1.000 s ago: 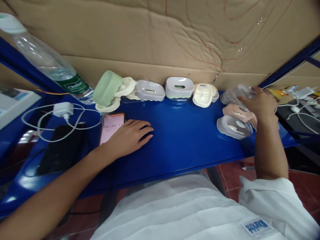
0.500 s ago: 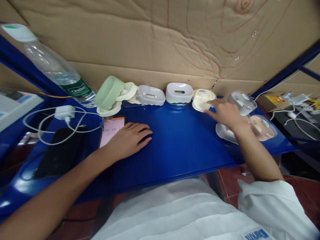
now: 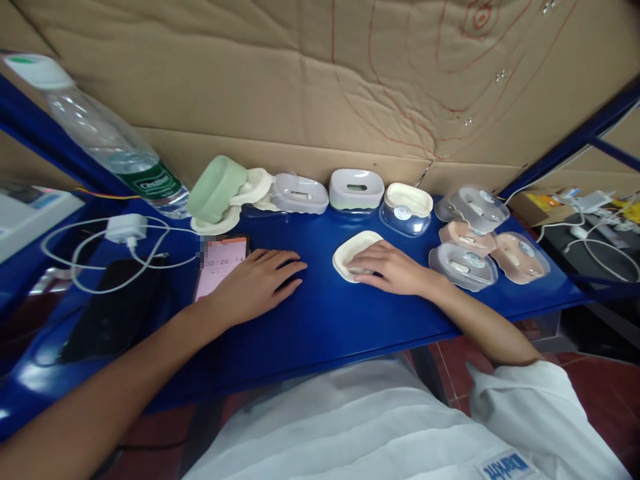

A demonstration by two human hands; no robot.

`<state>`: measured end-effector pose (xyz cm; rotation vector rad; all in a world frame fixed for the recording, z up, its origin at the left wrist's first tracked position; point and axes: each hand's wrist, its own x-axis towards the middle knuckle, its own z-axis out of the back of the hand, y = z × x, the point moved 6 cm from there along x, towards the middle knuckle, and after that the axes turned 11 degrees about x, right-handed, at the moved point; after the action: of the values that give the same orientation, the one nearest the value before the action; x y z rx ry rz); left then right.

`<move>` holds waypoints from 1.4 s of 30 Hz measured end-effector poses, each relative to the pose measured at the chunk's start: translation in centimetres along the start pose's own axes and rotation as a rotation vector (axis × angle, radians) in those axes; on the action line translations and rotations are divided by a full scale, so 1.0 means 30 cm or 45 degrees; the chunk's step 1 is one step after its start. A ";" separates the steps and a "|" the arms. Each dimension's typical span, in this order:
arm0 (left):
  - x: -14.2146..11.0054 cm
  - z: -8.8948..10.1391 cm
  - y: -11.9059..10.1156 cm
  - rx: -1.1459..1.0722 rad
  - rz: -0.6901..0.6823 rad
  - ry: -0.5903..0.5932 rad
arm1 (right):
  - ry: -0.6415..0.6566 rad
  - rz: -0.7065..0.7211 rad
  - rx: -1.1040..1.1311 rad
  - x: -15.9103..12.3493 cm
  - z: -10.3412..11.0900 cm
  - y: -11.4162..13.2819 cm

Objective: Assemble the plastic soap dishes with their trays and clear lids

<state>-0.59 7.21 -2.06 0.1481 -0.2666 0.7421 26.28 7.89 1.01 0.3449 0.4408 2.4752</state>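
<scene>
A: Where's the cream dish [image 3: 349, 253]? I'm centring the clock on it, 12 toward the cardboard [image 3: 225, 87].
B: Mid blue table [image 3: 315, 327]. Right hand [image 3: 393, 268] is on its 3 o'clock end, fingers bent over it, thumb by the near edge. Pinching or just resting, I can't tell.
A: Best handling?
B: I'd oppose thumb and fingers on the rim, squeeze lightly, keep it level. Wall looks thin, may flex. Left hand [image 3: 257, 279] lies at 9, fingers loosely spread, overlapping the phone [image 3: 220, 260]; I'd say it's free to steady the far end.
A: Obstacles?
B: Clear tub [image 3: 416, 225] with a cream tray [image 3: 410, 198] at 1, near. Grey box [image 3: 356, 201] at 12. Grey case [image 3: 463, 268] at 3, just beside my right forearm, so I'd watch elbow swing. Green cup [image 3: 214, 190] at 10, bottle [image 3: 127, 150] beyond.
</scene>
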 end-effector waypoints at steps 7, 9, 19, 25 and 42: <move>-0.008 0.013 -0.085 -0.055 -0.173 0.056 | -0.477 -0.660 -0.417 -0.089 0.149 -0.195; -0.010 0.019 -0.112 -0.079 -0.232 0.067 | -0.395 -0.766 -0.393 -0.109 0.135 -0.247; -0.013 0.017 -0.130 -0.132 -0.250 0.104 | -0.507 -0.782 -0.606 -0.098 0.171 -0.318; -0.008 0.015 -0.124 -0.060 -0.227 0.086 | -0.386 -0.996 -0.750 -0.061 0.221 -0.369; 0.002 0.142 -0.090 0.213 -0.163 -0.454 | -0.356 0.277 -0.173 0.025 0.043 0.069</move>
<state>0.50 4.30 1.93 0.4545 -0.5294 0.6071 25.06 7.06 3.10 0.7037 0.1235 2.5951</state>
